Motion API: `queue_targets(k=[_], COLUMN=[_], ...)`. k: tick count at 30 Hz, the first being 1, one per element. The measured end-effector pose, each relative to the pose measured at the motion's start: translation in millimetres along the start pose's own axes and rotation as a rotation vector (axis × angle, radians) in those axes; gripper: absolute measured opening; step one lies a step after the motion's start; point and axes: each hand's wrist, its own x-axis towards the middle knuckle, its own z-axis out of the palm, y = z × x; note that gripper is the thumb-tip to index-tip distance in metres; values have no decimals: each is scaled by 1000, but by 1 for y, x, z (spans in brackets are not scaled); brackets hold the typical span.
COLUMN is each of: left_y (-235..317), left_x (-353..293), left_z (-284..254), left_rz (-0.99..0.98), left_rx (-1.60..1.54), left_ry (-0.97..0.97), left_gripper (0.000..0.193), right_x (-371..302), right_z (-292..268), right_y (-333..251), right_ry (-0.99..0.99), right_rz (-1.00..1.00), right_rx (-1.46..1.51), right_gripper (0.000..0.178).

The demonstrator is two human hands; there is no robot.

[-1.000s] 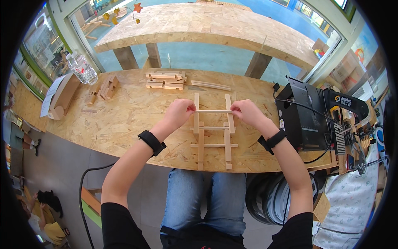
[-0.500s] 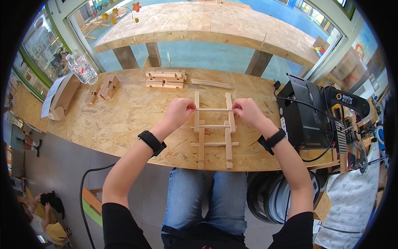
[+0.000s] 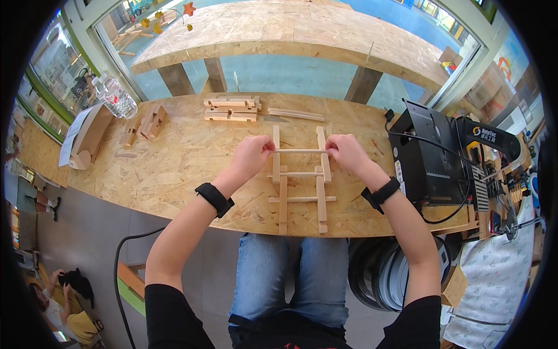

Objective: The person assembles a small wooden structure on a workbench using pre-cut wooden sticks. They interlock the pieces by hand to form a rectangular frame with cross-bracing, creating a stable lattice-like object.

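Note:
A ladder-like frame of pale wooden strips and thin round dowels lies on the table in front of me. My left hand [image 3: 254, 153] pinches the left end of the farthest dowel [image 3: 300, 151], beside the far left strip [image 3: 276, 136]. At its right end my right hand [image 3: 346, 153] is closed on the same dowel, next to the far right strip [image 3: 321, 138]. The fingertips partly hide both ends. Nearer to me, a middle dowel [image 3: 301, 174] and a near dowel [image 3: 301, 199] cross the near left strip [image 3: 283, 209] and the near right strip [image 3: 321, 212].
Notched wooden pieces [image 3: 231, 116] and loose thin sticks [image 3: 295, 114] lie behind the frame. At the left are more wooden blocks [image 3: 152, 122], a cardboard box [image 3: 88, 136] and a water bottle [image 3: 119, 99]. A black machine [image 3: 427, 157] with cables stands on the right.
The view has shifted very slightly. Both hands keep their hold on the far dowel, and the frame lies as before.

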Motion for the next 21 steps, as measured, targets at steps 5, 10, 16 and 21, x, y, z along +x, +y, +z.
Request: queue_targets(k=[5,10,16,21], left_y=[5,1,4,21], left_x=[-1,-3,-16,-41], left_z=[-1,-6,-26,-30], left_rz=[-14,-12,-26,13], left_rx=[0,8,3,55], left_ry=[4,7,-46,-164], left_gripper=[8,11,14,16], right_x=[-2,-1,0,13], right_z=[1,-1,-15,-19], right_y=[1,-1,-6,-18], right_ry=[2,-27,45,-11], right_rz=[5,-6,-47,-119], right_rx=[-15,-43,-72,-168], right_gripper=[8,8,11,13])
